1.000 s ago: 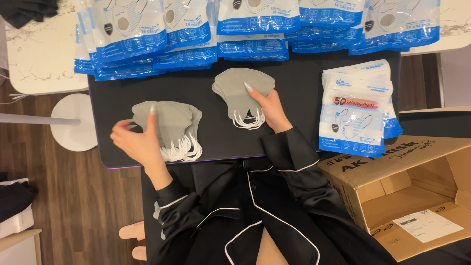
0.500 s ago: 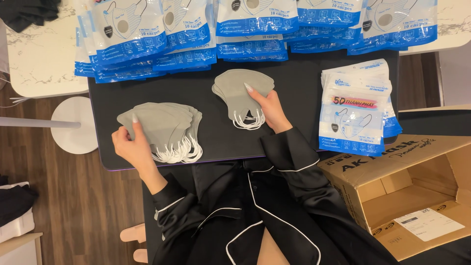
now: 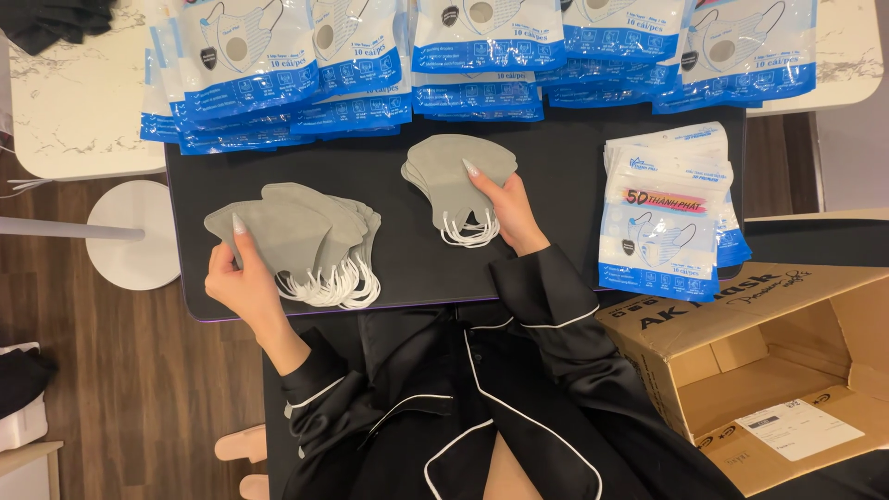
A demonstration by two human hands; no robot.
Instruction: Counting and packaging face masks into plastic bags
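A fanned pile of grey masks (image 3: 306,236) is seen on the left of the black table (image 3: 556,199), white ear loops trailing toward the near edge. The left hand (image 3: 243,278) is closed on the pile's left end, thumb under and index finger laid on the top mask. Over the last second this hand has drifted outward from the middle of the pile to its edge, so the top mask appears to be picked at rather than pressed flat. A smaller stack of masks (image 3: 458,176) lies further back, centre. The right hand (image 3: 500,208) is held curled over its right side, fingertip on top; its position is unchanged over the same interval. Blue-and-white packets (image 3: 370,65) are ranged in overlapping rows along the far edge. A second pile of packets (image 3: 667,218) is stacked at the right. An open cardboard box (image 3: 787,370) stands beside the table, lower right, a white label inside. Both stacks remain on the table, none lifted
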